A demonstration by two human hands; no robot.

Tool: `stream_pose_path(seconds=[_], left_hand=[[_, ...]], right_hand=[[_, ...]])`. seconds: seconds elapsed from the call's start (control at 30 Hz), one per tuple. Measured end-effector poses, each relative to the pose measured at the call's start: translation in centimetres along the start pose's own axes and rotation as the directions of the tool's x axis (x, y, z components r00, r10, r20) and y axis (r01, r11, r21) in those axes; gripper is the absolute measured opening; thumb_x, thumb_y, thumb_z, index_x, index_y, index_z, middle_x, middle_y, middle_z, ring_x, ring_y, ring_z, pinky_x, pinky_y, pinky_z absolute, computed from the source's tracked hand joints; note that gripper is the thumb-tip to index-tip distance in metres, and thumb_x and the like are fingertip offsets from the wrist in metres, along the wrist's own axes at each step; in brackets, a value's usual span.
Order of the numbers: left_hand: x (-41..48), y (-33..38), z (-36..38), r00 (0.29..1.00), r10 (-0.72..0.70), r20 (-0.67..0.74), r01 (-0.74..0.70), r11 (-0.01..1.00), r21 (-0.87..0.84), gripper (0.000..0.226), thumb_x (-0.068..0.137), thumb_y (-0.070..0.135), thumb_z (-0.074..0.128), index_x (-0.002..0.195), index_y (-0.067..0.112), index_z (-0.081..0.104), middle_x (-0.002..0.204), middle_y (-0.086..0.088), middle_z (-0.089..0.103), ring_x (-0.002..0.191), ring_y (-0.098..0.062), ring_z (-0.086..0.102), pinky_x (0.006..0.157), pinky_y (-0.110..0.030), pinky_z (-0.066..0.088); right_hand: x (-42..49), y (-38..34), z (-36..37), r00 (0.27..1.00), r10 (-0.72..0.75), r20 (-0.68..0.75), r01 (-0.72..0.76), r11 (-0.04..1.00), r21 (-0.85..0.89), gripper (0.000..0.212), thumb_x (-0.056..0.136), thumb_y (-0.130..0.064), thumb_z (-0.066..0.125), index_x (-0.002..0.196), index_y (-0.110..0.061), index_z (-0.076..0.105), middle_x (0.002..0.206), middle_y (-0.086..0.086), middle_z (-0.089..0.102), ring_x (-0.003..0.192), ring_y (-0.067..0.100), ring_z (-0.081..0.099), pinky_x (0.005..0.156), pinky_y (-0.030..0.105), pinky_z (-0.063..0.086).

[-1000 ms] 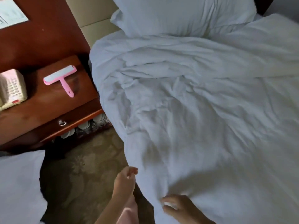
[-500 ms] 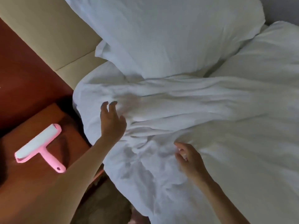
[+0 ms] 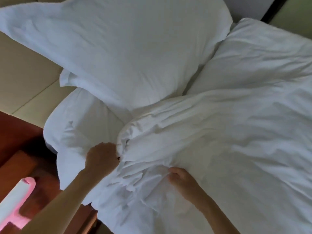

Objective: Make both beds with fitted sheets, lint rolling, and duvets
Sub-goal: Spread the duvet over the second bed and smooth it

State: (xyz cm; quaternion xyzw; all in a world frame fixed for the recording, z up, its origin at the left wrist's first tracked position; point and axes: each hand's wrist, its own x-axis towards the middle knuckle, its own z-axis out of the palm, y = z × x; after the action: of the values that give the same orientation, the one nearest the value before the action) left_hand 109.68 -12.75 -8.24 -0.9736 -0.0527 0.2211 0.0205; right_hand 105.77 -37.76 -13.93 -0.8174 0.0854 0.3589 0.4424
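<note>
Spread over most of the bed, from the middle out to the right and down to the near edge: duvet (image 3: 219, 141), white and rumpled, rolled into a thick fold along the top edge just below the pillows. Looks soft, bulky and light for its size, limp with no stiffness, so likely to sag and trail wherever not held and to slide easily over the cloth beneath. Best taken by a good handful of the rolled top edge or at a corner, hands well apart; risky to pinch the cover alone, likely to drag cloth off filling. Far and left, leaning on the beige headboard (image 3: 25, 73): big pillow (image 3: 126, 53), plump, touching the duvet's fold along the lower edge. Just beside it at the far right, what seems a second pillow (image 3: 261, 53), lying flatter. Below the big pillow, at the bed's left corner, a rounded white bulge (image 3: 72, 129); fitted sheet or more duvet, cannot tell. Left of the bed, a reddish wooden nightstand (image 3: 20, 162), and on it a pink lint roller (image 3: 15, 200), blurred at the near left edge. Left hand (image 3: 101, 159): clenched in a fist around the left end of the rolled edge. Right hand (image 3: 180, 179): nearer and to the right, with fingers curled into a bunched fold of the same duvet, gripping cloth. Probably set for a tug to straighten the top edge.
</note>
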Motion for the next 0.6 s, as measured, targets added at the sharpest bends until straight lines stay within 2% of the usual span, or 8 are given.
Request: stream_pose_path(seconds=[0.03,0.1,0.2,0.3,0.37,0.47,0.53,0.6], left_hand=[[-1.8,0.8,0.6,1.0,0.002,-0.01,-0.002,1.0,-0.023,0.026,0.093,0.031,0.04,0.069,0.022,0.045,0.062,0.006,0.046,0.086,-0.02,0.065,0.065,-0.026,0.042],[-5.4,2.7,2.1,1.0,0.008,-0.009,-0.009,0.997,-0.083,0.028,0.093,0.041,0.04,0.072,0.023,0.042,0.076,0.002,0.063,0.09,-0.018,0.066,0.073,-0.028,0.046],[-10.5,6.1,4.4,0.996,0.077,0.048,-0.065,0.974,-0.219,0.021,0.09,0.044,0.043,0.1,0.029,0.054,0.099,0.005,0.064,0.107,-0.014,0.061,0.087,-0.025,0.045],[-14.3,10.6,6.9,0.966,0.171,0.191,-0.11,0.949,-0.294,0.034,0.089,0.04,0.045,0.118,0.027,0.058,0.114,0.008,0.061,0.114,-0.013,0.057,0.091,-0.026,0.047],[-16.3,13.6,8.0,0.958,0.174,0.227,-0.106,0.953,-0.284,0.033,0.088,0.036,0.043,0.113,0.025,0.061,0.118,0.007,0.062,0.113,-0.014,0.057,0.09,-0.026,0.047],[-19.3,18.0,8.8,0.96,0.2,0.194,-0.134,0.942,-0.308,0.022,0.09,0.034,0.042,0.102,0.027,0.059,0.114,0.008,0.062,0.112,-0.013,0.057,0.088,-0.024,0.046],[-21.3,21.0,8.6,0.966,0.207,0.157,-0.143,0.929,-0.341,0.012,0.092,0.033,0.041,0.093,0.027,0.051,0.11,0.008,0.062,0.109,-0.013,0.058,0.084,-0.025,0.047],[-23.3,23.8,8.7,0.972,0.212,0.102,-0.162,0.918,-0.363,0.018,0.092,0.03,0.041,0.101,0.023,0.055,0.109,0.007,0.063,0.104,-0.013,0.06,0.081,-0.027,0.049]], right_hand=[[-0.7,-0.8,-0.4,1.0,0.009,-0.008,-0.009,0.997,0.073,0.034,0.089,-0.035,0.061,0.119,-0.019,0.059,0.116,-0.003,0.06,0.109,0.01,0.057,0.093,0.018,0.04],[-2.5,-2.2,-1.1,1.0,-0.008,-0.009,0.01,0.963,0.268,0.037,0.084,-0.056,0.057,0.107,-0.027,0.061,0.111,-0.003,0.066,0.097,0.005,0.063,0.083,0.018,0.044],[-5.6,-3.3,-1.8,0.998,0.02,0.063,-0.046,0.89,0.453,0.025,0.093,-0.043,0.05,0.099,-0.02,0.058,0.102,-0.003,0.067,0.087,0.008,0.066,0.08,0.025,0.047],[-8.6,-2.0,-2.0,0.998,0.039,0.049,-0.056,0.894,0.444,0.022,0.09,-0.047,0.054,0.103,-0.03,0.055,0.098,-0.014,0.061,0.085,0.005,0.061,0.078,0.026,0.049],[-10.8,-0.1,-2.1,0.996,0.081,0.039,-0.09,0.876,0.474,0.039,0.085,-0.056,0.059,0.113,-0.03,0.053,0.106,-0.011,0.06,0.092,0.007,0.06,0.077,0.027,0.052],[-14.0,3.4,-2.4,0.996,0.084,0.011,-0.076,0.828,0.555,0.061,0.062,-0.069,0.062,0.109,-0.03,0.057,0.11,-0.008,0.064,0.101,0.011,0.062,0.088,0.032,0.054],[-15.7,5.6,-2.6,0.996,0.07,-0.061,-0.025,0.837,0.547,0.063,0.061,-0.066,0.068,0.112,-0.03,0.059,0.111,-0.011,0.065,0.105,0.009,0.061,0.096,0.031,0.048],[-17.0,7.8,-2.7,0.986,0.093,-0.137,-0.013,0.869,0.495,0.052,0.072,-0.046,0.074,0.116,-0.025,0.057,0.11,-0.008,0.065,0.103,0.013,0.061,0.093,0.03,0.049]])
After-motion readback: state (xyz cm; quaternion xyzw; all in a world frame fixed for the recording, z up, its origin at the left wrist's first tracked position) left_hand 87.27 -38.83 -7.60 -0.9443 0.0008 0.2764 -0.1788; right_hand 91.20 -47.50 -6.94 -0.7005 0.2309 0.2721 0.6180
